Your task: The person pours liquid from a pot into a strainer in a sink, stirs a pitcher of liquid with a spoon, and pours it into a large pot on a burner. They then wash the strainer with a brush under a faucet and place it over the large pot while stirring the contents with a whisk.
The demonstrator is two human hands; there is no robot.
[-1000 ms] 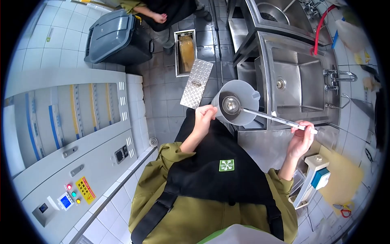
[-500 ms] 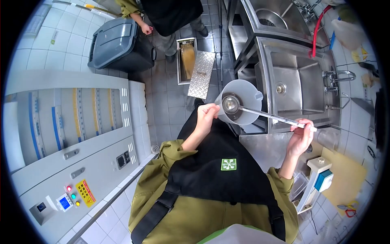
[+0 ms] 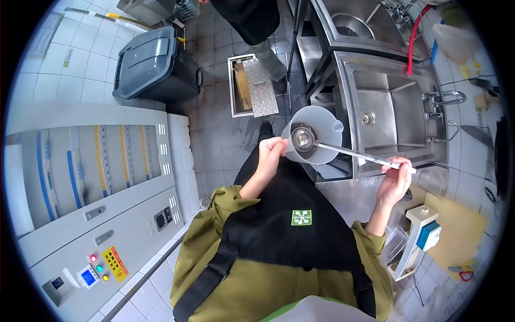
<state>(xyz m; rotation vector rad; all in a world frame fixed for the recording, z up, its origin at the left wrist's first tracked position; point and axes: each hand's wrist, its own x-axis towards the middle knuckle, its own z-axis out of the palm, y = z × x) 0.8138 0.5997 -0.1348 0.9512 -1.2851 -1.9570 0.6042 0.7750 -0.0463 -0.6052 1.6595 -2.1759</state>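
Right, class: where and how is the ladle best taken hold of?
Probably by the outer end of its handle, right hand coming from the right: the bowl sits inside the jug, while the long, straight handle slants out over the rim to that side.

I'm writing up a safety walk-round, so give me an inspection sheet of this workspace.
Surface: tiled floor has dark, shiny patches; wetness cannot be told.
Job's things: ladle dips into the plastic jug; contents unclear.
Clutter: scissors by the tan board.
Hands: left hand grips the jug's rim; right hand holds the ladle's handle.
Cables: thin dark cord hangs below the white-and-blue device.
Surroundings: floor pit only partly covered by its checker plate; co-worker stands beside it; lidded bin nearby.
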